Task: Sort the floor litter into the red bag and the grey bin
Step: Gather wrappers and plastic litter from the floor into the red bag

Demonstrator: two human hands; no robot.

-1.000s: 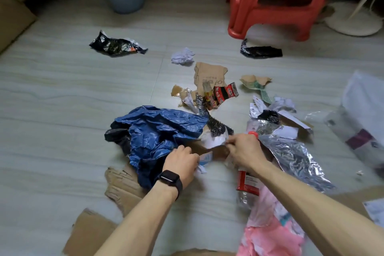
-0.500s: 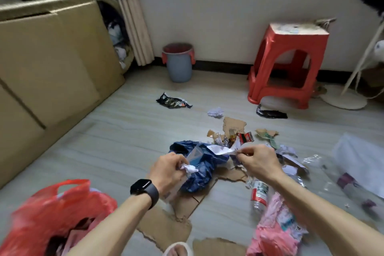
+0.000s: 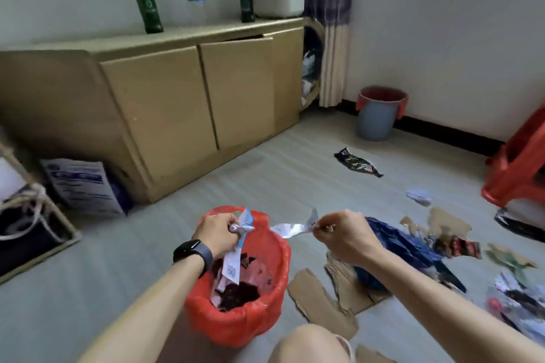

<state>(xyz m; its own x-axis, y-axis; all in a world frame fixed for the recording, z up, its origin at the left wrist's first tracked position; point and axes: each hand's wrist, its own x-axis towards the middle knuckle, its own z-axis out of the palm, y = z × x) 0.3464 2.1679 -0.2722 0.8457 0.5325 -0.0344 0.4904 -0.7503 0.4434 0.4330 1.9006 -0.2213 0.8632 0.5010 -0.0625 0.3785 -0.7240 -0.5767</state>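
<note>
Red plastic formed the open-mouthed bag directly beneath the left hand, whose fingers were curled shut around a crumpled white-and-blue wrapper; a long white paper strip with a printed code hung from that grip down into the bag's mouth, above dark scraps and paper. Just to the right of those fingers, the right hand pinched a torn, shiny white scrap of film between thumb and closed fingertips, with the scrap reaching toward the bag's rim. Below and beyond the right hand lay a crumpled blue plastic sheet on torn brown cardboard pieces. Well beyond both hands, a grey round bin with a red liner stood against the wall, with a black foil wrapper on the floor between it and the right hand.
</note>
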